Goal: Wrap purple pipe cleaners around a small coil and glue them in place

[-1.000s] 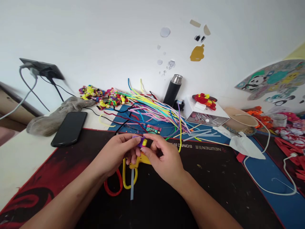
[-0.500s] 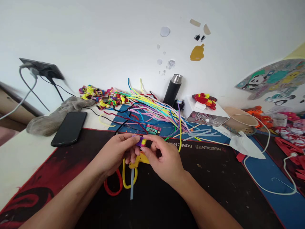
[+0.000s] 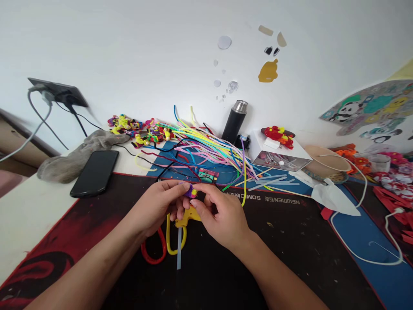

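Between my two hands is a small purple and yellow fuzzy pipe-cleaner piece [image 3: 190,190]. My left hand [image 3: 166,200] grips its purple side between thumb and fingers. The thumb and forefinger of my right hand [image 3: 222,211] close around the yellow end from the right. Below the hands lies a yellow glue gun [image 3: 187,216], partly covered by them, with a translucent glue stick [image 3: 179,249] pointing toward me. Next to it are scissors [image 3: 154,260] with one red and one yellow handle loop; their blades are hidden under my left hand.
A heap of colourful pipe cleaners [image 3: 213,146] spreads behind my hands. Small pipe-cleaner figures [image 3: 142,131] sit at back left, near a phone [image 3: 95,173]. Beyond stand a black flask [image 3: 234,122] and a white drawer box [image 3: 280,153]. A white cable [image 3: 361,258] loops at right.
The purple and yellow piece has turned slightly between my fingers. Both hands stay in nearly the same place, and the view has shifted a little.
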A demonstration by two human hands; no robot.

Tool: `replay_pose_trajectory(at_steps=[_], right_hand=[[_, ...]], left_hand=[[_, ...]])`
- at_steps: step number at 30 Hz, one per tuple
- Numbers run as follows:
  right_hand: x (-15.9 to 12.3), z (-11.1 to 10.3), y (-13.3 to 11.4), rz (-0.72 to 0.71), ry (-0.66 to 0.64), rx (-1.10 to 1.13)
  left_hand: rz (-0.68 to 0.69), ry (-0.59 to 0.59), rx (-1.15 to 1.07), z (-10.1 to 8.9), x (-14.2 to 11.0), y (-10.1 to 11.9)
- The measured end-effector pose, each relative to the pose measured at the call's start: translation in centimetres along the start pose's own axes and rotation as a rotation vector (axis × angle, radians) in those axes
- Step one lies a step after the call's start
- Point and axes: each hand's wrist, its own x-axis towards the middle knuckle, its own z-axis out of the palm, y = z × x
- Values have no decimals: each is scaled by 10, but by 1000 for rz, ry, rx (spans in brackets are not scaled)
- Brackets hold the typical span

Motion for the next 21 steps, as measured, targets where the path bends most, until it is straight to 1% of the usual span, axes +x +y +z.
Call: replay_pose_trajectory(at_steps=[10, 15, 21], right_hand=[[0, 1, 1, -41, -9, -65], [0, 0, 1, -35, -33, -122], [0, -1, 2, -77, -61, -208]], left_hand=[[-2, 22, -19, 2, 0, 2], [-11, 29, -28, 2, -1, 1], [-23, 26, -59, 1, 1, 1]])
